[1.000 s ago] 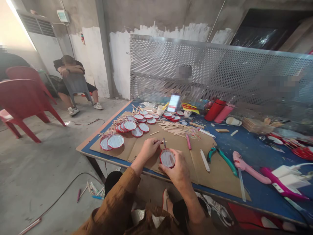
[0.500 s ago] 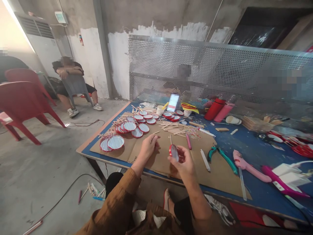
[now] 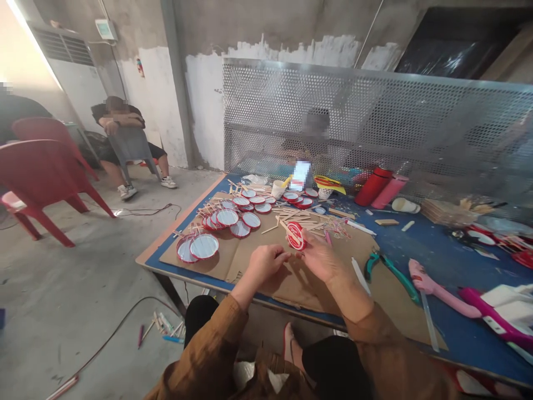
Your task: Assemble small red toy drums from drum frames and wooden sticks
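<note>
My right hand (image 3: 322, 258) grips a red jar lid (image 3: 296, 235) by its edge, holding it up above the cardboard. The lid's printed red outer face shows, with a pale wooden stick (image 3: 283, 225) lying across it and jutting toward the upper left. Beside it, just lower left, my left hand (image 3: 266, 261) is closed with thumb and fingers together; whatever they may hold is hidden. Flat wooden sticks (image 3: 291, 215) lie loose beyond the hands. To the left, several lids with sticks (image 3: 227, 216) are piled with their pale insides up.
Brown cardboard (image 3: 245, 266) covers part of the blue table (image 3: 358, 214). Teal-handled pliers (image 3: 395, 273), a pink glue gun (image 3: 441, 291) and a magenta power strip (image 3: 493, 319) lie at right. Red and pink bottles (image 3: 373, 186) stand near the perforated metal screen (image 3: 266, 100); a phone (image 3: 300, 175) leans before it.
My right hand has turned the lid, so its printed outer face with the stick now shows, and raised it slightly. My left hand has come closer to it. The view has shifted a little.
</note>
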`<action>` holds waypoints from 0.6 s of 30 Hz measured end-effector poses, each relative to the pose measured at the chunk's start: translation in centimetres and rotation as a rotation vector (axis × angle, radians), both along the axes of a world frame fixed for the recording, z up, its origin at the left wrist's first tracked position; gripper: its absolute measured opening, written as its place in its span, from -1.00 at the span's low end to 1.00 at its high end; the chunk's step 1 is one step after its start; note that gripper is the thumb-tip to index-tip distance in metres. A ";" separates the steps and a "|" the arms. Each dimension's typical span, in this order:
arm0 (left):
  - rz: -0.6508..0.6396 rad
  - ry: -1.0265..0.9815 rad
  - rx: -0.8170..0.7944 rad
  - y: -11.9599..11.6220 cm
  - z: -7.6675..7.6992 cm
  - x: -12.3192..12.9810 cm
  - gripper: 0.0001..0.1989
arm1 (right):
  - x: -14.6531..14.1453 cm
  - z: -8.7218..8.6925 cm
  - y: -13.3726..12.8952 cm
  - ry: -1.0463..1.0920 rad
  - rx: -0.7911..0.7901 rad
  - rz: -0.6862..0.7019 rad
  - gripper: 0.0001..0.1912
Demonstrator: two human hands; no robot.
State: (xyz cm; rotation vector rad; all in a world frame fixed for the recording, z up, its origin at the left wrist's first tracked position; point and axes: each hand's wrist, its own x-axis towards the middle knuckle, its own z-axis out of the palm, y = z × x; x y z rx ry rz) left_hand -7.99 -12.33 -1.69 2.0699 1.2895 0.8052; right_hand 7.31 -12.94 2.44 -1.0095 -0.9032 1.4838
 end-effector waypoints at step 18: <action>-0.138 0.012 0.050 -1.1 -1.3 -0.5 -0.93 | -8.3 1.9 2.5 -0.913 0.672 0.384 -0.35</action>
